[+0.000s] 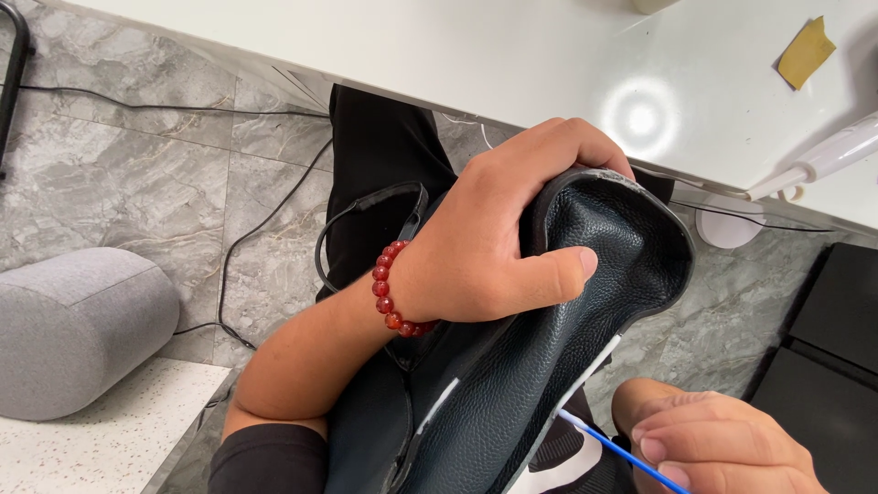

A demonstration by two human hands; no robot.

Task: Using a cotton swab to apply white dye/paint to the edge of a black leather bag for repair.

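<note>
My left hand [494,233] grips the upper edge of a black leather bag [549,338], thumb pressed on its pebbled face and fingers curled over the worn rim. A red bead bracelet [389,288] circles that wrist. My right hand [713,444], at the bottom right, pinches a thin blue stick with a white tip [608,444]. The tip points at the bag's lower right edge, close to a white stripe there. The bag rests on my lap, over black clothing.
A white desk [512,55] runs along the top, with a yellow sticky scrap [805,53] and a white lamp arm [828,157] on it. Black cables [247,238] trail over the grey marble floor. A grey cushioned stool [78,325] stands at left; a black box [828,357] at right.
</note>
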